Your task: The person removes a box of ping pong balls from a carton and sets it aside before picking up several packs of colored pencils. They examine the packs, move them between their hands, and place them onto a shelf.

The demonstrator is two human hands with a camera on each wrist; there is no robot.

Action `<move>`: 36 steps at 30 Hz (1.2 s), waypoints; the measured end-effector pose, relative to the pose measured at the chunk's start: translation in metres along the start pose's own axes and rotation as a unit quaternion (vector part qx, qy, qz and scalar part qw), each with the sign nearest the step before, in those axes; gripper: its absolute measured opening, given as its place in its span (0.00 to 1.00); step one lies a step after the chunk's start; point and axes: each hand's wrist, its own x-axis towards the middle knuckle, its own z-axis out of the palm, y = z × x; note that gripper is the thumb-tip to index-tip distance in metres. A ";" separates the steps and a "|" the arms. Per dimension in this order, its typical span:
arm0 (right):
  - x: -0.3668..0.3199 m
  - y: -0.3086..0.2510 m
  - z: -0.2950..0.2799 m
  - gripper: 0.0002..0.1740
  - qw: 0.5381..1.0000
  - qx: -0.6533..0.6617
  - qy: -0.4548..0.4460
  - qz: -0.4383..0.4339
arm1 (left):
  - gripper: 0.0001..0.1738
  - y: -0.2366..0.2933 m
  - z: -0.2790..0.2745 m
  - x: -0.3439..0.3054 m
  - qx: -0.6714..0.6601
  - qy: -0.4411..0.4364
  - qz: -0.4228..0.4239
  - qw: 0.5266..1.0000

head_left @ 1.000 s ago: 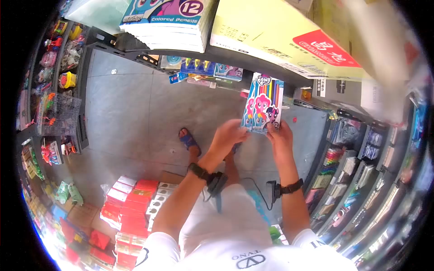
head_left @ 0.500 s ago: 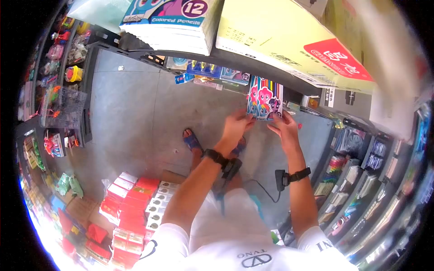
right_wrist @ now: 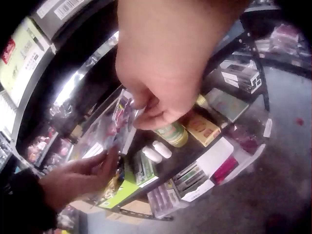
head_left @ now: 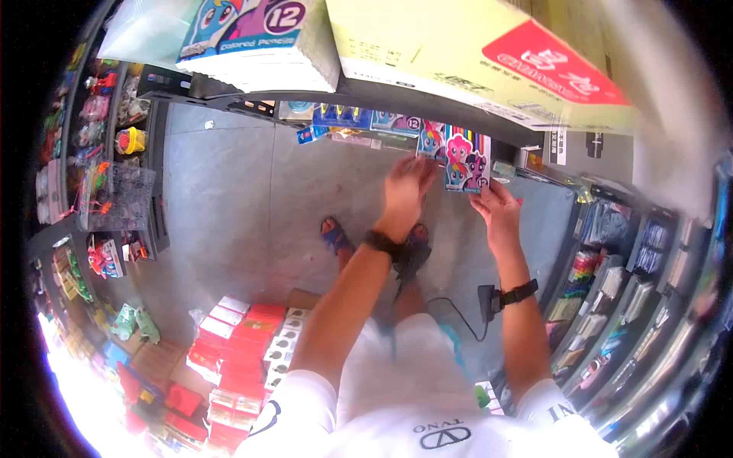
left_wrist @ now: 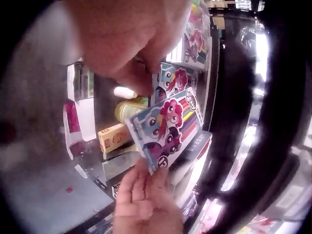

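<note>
My right hand (head_left: 500, 214) pinches the lower right corner of a colored pencil box (head_left: 467, 159) with cartoon ponies, held up at the shelf's front edge. Just left of it, a second pony box (head_left: 431, 140) is at the shelf, its edge between the fingertips of my left hand (head_left: 406, 187). The left wrist view has the front box (left_wrist: 168, 126) tilted, overlapping the second box (left_wrist: 171, 80), with my left hand (left_wrist: 131, 44) above. From the right wrist, my right hand (right_wrist: 161, 68) hides much of its box; my left hand (right_wrist: 85, 175) is lower left.
A pencil box stack (head_left: 259, 65) and a yellow carton (head_left: 427, 53) occupy the upper shelf. Below are blue packs (head_left: 341, 114), and in the right wrist view a glue bottle (right_wrist: 174, 135) and a yellow box (right_wrist: 202, 129). Red packets (head_left: 248, 343) lie stacked on the floor.
The two boxes, overlapping in both hands before, are now apart, one at each hand. Both hands have moved up toward the shelf, the left one reaching further.
</note>
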 end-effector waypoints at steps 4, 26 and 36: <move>0.002 -0.006 0.010 0.22 1.000 -0.002 -0.009 -0.005 | 0.09 -0.018 -0.018 0.034 0.211 -0.077 0.203 0.953; 0.035 -0.016 0.057 0.24 0.854 -0.448 0.045 -0.263 | 0.40 0.045 0.027 -0.032 0.693 0.087 0.411 0.586; 0.034 -0.025 0.069 0.25 0.718 -0.584 0.058 -0.373 | 0.42 0.084 0.017 0.018 0.825 -0.064 0.433 0.358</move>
